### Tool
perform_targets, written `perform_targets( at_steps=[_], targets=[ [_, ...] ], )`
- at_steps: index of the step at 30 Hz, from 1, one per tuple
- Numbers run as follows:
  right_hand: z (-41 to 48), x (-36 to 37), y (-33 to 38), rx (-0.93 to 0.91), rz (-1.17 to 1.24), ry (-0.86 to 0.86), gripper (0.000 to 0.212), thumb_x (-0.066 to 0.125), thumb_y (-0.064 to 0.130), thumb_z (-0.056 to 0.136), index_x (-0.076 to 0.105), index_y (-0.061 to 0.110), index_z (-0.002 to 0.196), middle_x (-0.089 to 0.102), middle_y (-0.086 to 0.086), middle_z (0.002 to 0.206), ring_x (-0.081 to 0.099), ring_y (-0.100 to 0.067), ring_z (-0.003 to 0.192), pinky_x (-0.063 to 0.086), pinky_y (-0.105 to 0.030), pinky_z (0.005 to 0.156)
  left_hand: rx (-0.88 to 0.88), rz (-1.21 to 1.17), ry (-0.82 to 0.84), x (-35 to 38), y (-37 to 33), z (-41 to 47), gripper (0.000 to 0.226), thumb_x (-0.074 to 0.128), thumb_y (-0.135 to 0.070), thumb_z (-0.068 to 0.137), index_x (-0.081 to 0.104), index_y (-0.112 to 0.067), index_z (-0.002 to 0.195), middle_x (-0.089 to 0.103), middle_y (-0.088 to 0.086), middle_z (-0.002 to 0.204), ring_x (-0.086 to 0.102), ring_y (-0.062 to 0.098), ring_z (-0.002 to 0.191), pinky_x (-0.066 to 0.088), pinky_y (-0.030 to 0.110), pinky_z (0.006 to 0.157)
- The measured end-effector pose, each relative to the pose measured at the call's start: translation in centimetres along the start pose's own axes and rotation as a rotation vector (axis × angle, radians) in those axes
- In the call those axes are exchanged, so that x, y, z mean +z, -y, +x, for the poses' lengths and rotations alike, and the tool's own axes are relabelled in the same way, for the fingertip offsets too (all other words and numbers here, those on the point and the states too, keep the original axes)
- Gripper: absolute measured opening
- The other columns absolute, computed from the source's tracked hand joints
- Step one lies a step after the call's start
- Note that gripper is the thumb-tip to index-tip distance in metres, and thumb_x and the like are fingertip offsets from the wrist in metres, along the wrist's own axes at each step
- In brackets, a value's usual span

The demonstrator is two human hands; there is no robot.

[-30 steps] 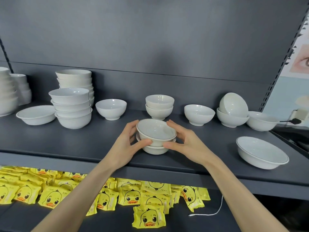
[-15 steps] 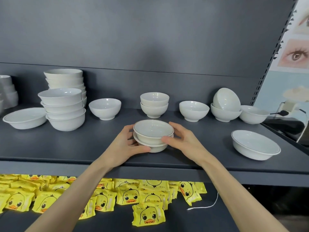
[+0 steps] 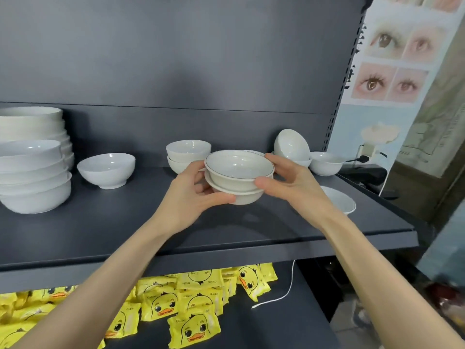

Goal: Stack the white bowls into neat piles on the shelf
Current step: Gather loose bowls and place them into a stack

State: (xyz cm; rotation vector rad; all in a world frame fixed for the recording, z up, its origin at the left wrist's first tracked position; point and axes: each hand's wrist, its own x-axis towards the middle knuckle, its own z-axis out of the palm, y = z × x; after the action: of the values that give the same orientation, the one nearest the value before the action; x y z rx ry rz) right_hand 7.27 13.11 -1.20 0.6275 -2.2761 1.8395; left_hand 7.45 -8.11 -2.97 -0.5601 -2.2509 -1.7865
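Head view: at the centre of the frame, two bare hands hold a nested pair of small white bowls between them, raised clear of the dark grey shelf. The left hand has its grip closed on the lower bowl, thumb under its wall and fingers behind. The right hand has its grip closed on the opposite side, thumb against the rims. Pressing from both sides likely keeps the two bowls seated together while they travel.

Behind, a two-bowl pile stands near the back panel. Right of centre, a tilted bowl leans in another bowl, with a single bowl beside it, so sorting looks unfinished. A shallow bowl lies partly hidden by the right wrist. Left of centre stands a lone bowl; at the left edge, tall piles are already built. Yellow duck snack packets fill the lower shelf.
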Motion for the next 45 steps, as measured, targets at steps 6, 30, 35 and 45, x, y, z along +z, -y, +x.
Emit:
perform_targets(
  at_steps=[6,30,35,45],
  targets=[
    [-1.9,-7.6,0.4,0.027,-0.006,-0.116,0.075,0.084,0.030,0.066,0.053,0.022,0.134,0.060,0.017,0.124,0.065,0.000,0.102,0.052,-0.030,0.095,0.049,0.001,0.064,7.1,-2.4,2.7,0.065,0.081,-0.009,0.070,0.049,-0.016,0.126,0.066,-0.005,0.117,0.066,0.004,0.101,0.052,0.014,0.086],
    [-2.1,-19.8,-6.5,0.081,0.118,0.102,0.028,0.068,0.005,0.084,0.066,0.023,0.105,0.073,0.011,0.106,0.066,0.000,0.100,0.049,-0.009,0.076,-0.122,0.376,0.000,20.1,0.1,5.1,0.092,0.070,-0.068,0.055,0.044,-0.028,0.134,0.062,-0.019,0.122,0.057,0.004,0.115,0.045,0.038,0.103],
    [-1.8,-20.2,-7.1,0.073,0.123,0.127,0.030,0.067,0.001,0.084,0.065,0.026,0.101,0.073,0.017,0.097,0.067,0.004,0.094,0.048,-0.008,0.075,-0.120,0.370,0.016,20.4,0.3,5.1,0.095,0.069,-0.069,0.056,0.041,-0.027,0.137,0.060,-0.019,0.127,0.055,0.002,0.118,0.044,0.037,0.104],
    [-1.9,-19.8,-8.8,0.099,0.175,0.043,0.049,0.074,0.000,0.077,0.054,0.024,0.115,0.064,0.024,0.098,0.063,0.017,0.084,0.048,-0.005,0.068,-0.126,0.090,0.012,20.8,1.1,4.1,0.080,0.080,-0.014,0.071,0.039,-0.018,0.141,0.057,-0.010,0.133,0.055,0.001,0.119,0.048,0.022,0.098]
  ],
)
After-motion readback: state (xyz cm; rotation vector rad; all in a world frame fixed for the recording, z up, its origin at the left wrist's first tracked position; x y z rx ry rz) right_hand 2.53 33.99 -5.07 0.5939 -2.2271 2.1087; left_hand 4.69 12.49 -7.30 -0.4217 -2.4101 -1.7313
